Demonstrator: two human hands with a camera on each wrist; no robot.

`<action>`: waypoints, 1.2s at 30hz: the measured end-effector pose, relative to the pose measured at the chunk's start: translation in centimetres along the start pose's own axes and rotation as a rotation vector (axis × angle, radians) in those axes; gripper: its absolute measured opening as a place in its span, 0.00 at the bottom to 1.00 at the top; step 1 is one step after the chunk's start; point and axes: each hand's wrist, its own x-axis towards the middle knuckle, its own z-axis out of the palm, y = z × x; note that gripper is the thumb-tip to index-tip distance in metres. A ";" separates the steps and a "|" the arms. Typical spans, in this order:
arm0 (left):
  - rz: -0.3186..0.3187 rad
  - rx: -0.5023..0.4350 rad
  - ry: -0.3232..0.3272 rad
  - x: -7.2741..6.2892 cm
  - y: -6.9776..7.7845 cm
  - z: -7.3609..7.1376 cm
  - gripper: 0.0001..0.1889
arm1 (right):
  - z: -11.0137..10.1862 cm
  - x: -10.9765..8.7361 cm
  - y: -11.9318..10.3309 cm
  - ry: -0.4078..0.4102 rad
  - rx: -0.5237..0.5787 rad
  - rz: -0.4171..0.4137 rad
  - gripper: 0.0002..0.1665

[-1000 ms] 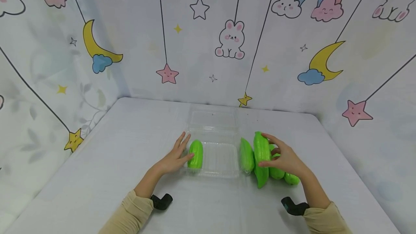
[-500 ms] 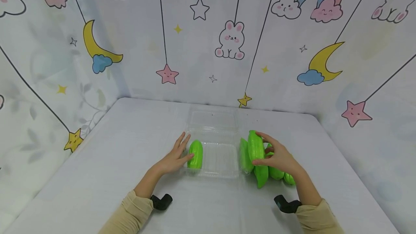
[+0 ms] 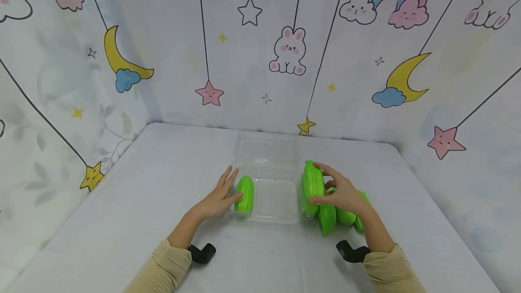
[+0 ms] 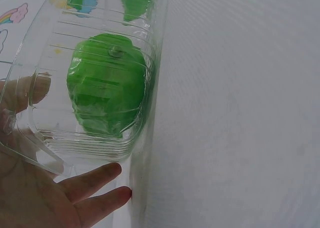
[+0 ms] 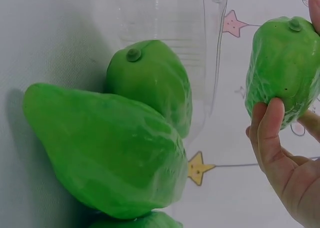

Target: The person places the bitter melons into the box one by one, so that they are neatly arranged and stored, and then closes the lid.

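My right hand (image 3: 346,196) grips a long, ridged green toy vegetable (image 3: 312,177) by its sides, thumb near and fingertips far. The right wrist view shows the held toy vegetable (image 5: 282,62) raised, with a small stem nub at its end. A clear plastic box (image 3: 277,217) stands open left of it. My left hand (image 3: 216,200) rests at the box's left side, fingers straight and spread, thumb reaching over the rim. A similar green toy vegetable (image 3: 245,189) lies inside along the left wall. Through the plastic, the left wrist view shows its end (image 4: 107,85).
Several green toy vegetables cluster right of the box, including a pointed one (image 3: 328,221) and a rounded one (image 3: 346,218), partly hidden by my right hand. The box's clear lid (image 3: 266,148) lies folded back. A patterned curtain (image 3: 171,49) stands behind the white table (image 3: 179,148).
My right hand has moved left with the ridged toy vegetable, from above the cluster to the box's right edge. The left hand has stayed in place.
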 end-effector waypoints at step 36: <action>-0.002 0.011 -0.004 0.1 -0.4 0.2 0.39 | 2.2 1.3 -1.3 -0.027 0.065 -0.053 0.55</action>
